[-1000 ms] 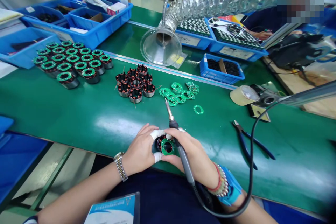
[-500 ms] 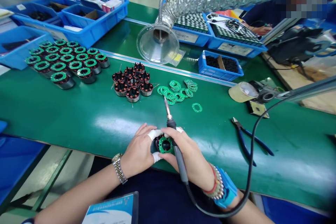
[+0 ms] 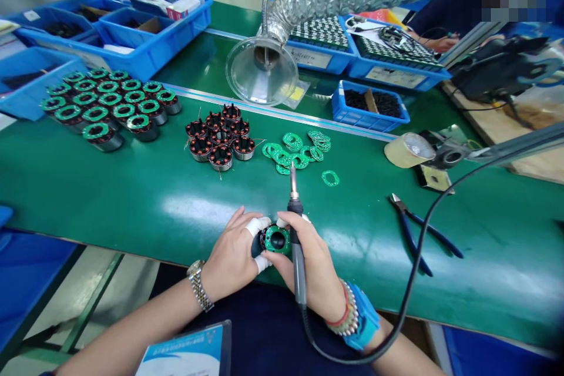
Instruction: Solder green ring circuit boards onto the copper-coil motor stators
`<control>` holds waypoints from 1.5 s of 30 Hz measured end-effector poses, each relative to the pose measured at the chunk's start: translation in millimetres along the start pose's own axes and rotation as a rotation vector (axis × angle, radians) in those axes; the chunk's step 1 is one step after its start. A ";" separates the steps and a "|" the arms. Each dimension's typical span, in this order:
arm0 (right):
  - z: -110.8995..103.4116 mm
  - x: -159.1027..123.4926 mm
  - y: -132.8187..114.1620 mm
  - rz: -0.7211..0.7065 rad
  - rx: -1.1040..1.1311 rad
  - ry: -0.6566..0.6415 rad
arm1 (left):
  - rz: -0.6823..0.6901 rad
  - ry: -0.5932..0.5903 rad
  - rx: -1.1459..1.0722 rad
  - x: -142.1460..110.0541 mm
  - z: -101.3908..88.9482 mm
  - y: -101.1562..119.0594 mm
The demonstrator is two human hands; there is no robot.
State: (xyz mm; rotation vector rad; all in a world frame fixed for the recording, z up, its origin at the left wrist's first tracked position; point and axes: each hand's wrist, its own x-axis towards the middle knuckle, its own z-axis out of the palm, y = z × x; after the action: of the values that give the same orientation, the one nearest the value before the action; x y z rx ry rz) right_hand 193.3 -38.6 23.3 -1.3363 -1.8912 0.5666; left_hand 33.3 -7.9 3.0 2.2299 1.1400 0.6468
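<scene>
Since the prior frame, the soldering iron (image 3: 298, 264) has swung more upright on my feed, its tip drifting R. R hand (image 3: 315, 264) grips the iron's handle, thumb and index also at the wound core (image 3: 263, 237). L hand (image 3: 231, 252), w/ white finger covers, has that core pinched btwn thumb and fingers, low over the green bench (image 3: 132, 200) near its front edge. Green PCB (image 3: 286, 235) sits on the core's end, facing up at me. Can't tell if R thumb presses PCB or core; fingers block it. Loose PCBs (image 3: 301, 160) lie beyond, cutters (image 3: 409, 238) off to the R.
</scene>
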 end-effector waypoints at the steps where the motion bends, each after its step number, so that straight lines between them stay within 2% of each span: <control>1: 0.8 -0.7 -0.1 0.005 0.003 0.010 | 0.001 0.000 -0.003 0.0 -0.1 0.5; 11: 1.9 -2.1 -1.3 0.023 0.013 0.039 | 0.017 0.015 -0.004 -1.4 0.8 1.1; 17: 2.1 1.6 6.6 -0.069 0.017 -0.006 | 0.028 0.041 0.011 -1.6 3.6 -1.6; 21: -6.5 3.8 10.9 -0.129 -0.005 -0.033 | 0.046 0.061 0.030 -1.1 4.8 -3.6; 26: -21.4 -5.2 16.9 -0.077 -0.050 0.069 | 0.030 0.045 0.048 -0.9 3.6 -3.8; 34: -7.9 -12.3 19.6 -0.058 0.029 0.034 | -0.006 0.026 0.032 -1.2 5.5 -3.5; 37: -7.4 -11.9 22.1 -0.065 0.046 0.034 | -0.024 -0.045 -0.058 -4.4 -5.4 -5.8; 40: -8.4 -11.5 25.4 -0.052 0.074 0.015 | -0.108 -0.121 -0.261 -7.5 -22.8 -9.8; 43: -9.3 -10.2 26.9 -0.054 0.079 -0.002 | -0.228 -0.111 -0.513 -4.1 -34.4 -11.3; 45: -11.3 -9.2 26.6 -0.060 0.070 -0.017 | -0.300 -0.122 -0.649 1.5 -35.6 -10.2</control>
State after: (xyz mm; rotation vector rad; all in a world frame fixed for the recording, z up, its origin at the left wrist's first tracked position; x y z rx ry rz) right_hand 219.8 -38.3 8.6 -1.2300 -1.9016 0.6098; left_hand 5.8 7.3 22.7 1.4970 0.9936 0.6308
